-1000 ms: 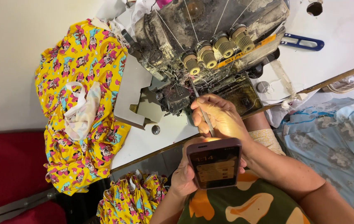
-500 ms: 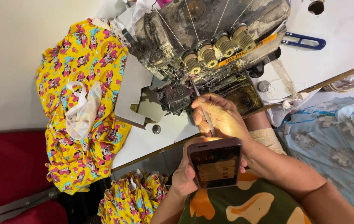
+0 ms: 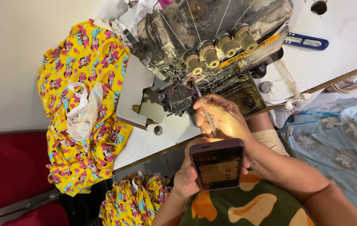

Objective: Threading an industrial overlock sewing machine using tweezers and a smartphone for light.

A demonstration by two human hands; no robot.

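While lit, phone (image 3: pixel 219 166) in left hand (image 3: pixel 189 178) (tweezers (image 3: pixel 204 114), seemingly, right hand (image 3: pixel 224 119)).

Both forearms were bare, no sleeves visible, no watch or bands at the wrists. Left hand (image 3: pixel 189 178) and right hand (image 3: pixel 220 119) were ungloved, no rings that I could make out. Below the hands, the garment (image 3: pixel 249 209) was olive green with orange and cream blotches, camouflage-like pattern.
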